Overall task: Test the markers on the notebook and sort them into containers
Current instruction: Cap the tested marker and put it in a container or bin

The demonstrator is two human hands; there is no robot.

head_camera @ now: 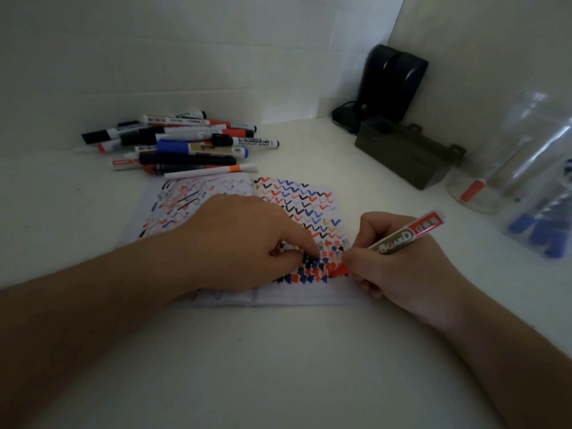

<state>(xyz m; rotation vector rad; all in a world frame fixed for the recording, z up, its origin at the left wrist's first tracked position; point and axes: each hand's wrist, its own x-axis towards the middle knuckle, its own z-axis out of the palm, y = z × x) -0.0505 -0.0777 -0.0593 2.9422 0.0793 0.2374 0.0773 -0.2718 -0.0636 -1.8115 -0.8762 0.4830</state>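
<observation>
While the left hand [244,243] pins the notebook [297,212] flat mid-table, fingers pressed together, the right hand [399,267], fingers clamped on a red marker [405,235], should probably drag its tip lightly across bare paper.

The notebook [297,193] is white, covered in rows of red, blue, black and yellow check marks, with denser red, blue and black blots lower down. The held marker [408,235] is gold with red and white. The pile [182,144] mixes black, white, red, blue. The bench [278,366] is white.
</observation>
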